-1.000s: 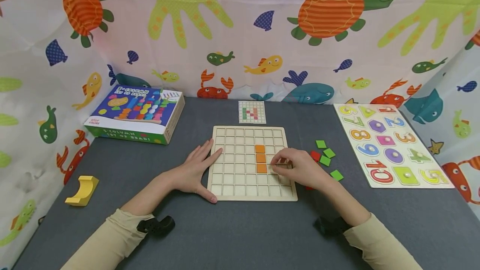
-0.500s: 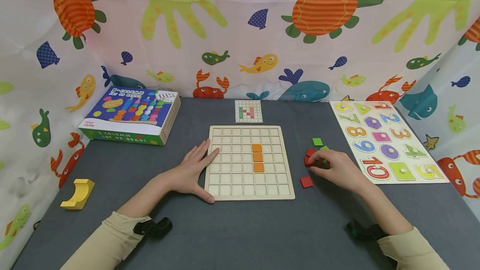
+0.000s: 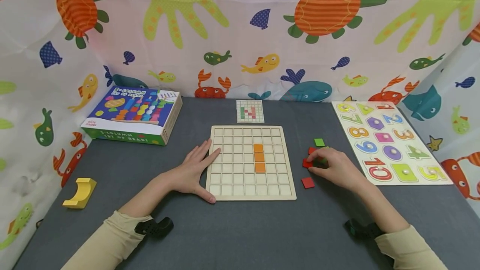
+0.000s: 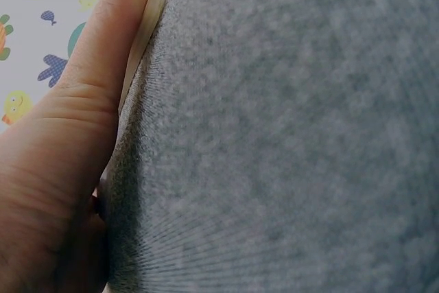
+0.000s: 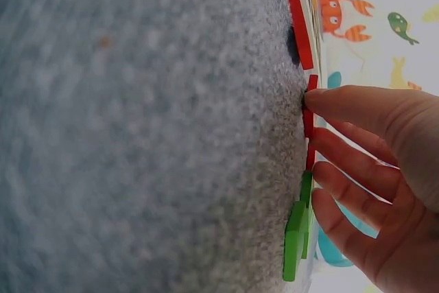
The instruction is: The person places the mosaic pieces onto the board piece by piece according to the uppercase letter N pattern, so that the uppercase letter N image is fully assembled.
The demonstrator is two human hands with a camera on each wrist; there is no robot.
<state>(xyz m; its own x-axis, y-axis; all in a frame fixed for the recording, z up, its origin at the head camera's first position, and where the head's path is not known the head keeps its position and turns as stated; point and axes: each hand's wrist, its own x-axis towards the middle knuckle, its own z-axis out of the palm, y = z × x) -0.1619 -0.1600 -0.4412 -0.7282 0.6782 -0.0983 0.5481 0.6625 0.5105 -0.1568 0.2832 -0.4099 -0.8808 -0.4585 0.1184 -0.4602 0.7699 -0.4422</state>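
Observation:
A wooden grid board (image 3: pixel 232 178) lies mid-table with three orange square tiles (image 3: pixel 259 157) in one column. My left hand (image 3: pixel 189 173) rests at the board's left edge, fingers spread and straight, thumb near its lower corner. Right of the board, my right hand (image 3: pixel 331 165) pinches a red tile (image 3: pixel 306 163) at table level between thumb and index finger. The right wrist view has the thumb at that red tile (image 5: pixel 309 120), the other fingers loosely bent. Another red tile (image 3: pixel 308 183) lies closer to me. Green tiles (image 3: pixel 319 142) lie behind the hand, some partly hidden by it.
Behind the board lies a small grid pattern card (image 3: pixel 250 111). A bead-game box (image 3: pixel 131 116) stands back left, and a yellow curved block (image 3: pixel 80 193) sits at the left. A number puzzle board (image 3: pixel 390 145) lies on the right. A printed cloth hangs behind the table.
My right hand has moved right, from the board's right side to the red tiles, and now pinches one there. The left hand has stayed at the board's edge.

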